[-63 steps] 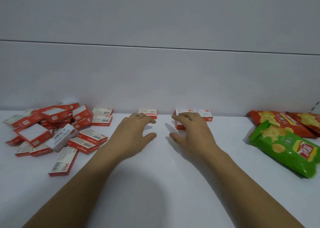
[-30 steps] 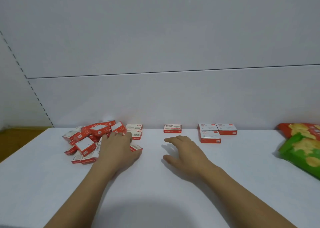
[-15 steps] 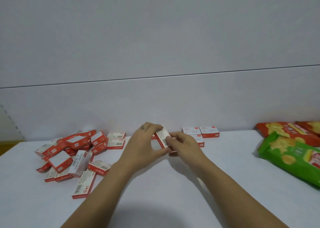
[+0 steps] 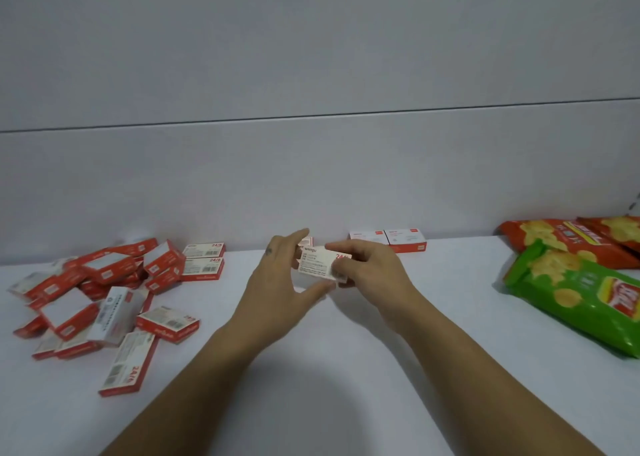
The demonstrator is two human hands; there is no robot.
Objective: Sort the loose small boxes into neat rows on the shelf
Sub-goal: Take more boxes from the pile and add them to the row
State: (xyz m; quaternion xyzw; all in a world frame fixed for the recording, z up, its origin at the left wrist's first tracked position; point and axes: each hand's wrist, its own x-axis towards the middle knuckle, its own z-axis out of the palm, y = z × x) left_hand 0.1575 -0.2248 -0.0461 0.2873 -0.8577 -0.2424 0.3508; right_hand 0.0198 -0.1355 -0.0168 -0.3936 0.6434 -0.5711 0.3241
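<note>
A small red-and-white box [image 4: 317,260] is held above the white shelf [image 4: 346,369] between both hands, its printed face turned toward me. My left hand [image 4: 277,282] pinches its left end with thumb below and fingers above. My right hand [image 4: 367,268] grips its right end with curled fingers. A loose heap of several boxes [image 4: 104,292] lies at the left. Two boxes [image 4: 388,240] sit side by side against the back wall, right of my hands. Another box [image 4: 306,241] peeks out behind my left fingers.
A green crisp bag [image 4: 581,292] and orange-red crisp bags [image 4: 568,240] lie at the right end of the shelf. The grey wall [image 4: 311,178] closes the back. One box [image 4: 128,369] lies apart at the front of the heap.
My left hand took a box from the heap and brought it to the middle, where my right hand joined it. Since half a second ago the box has turned flatter, face toward me.
</note>
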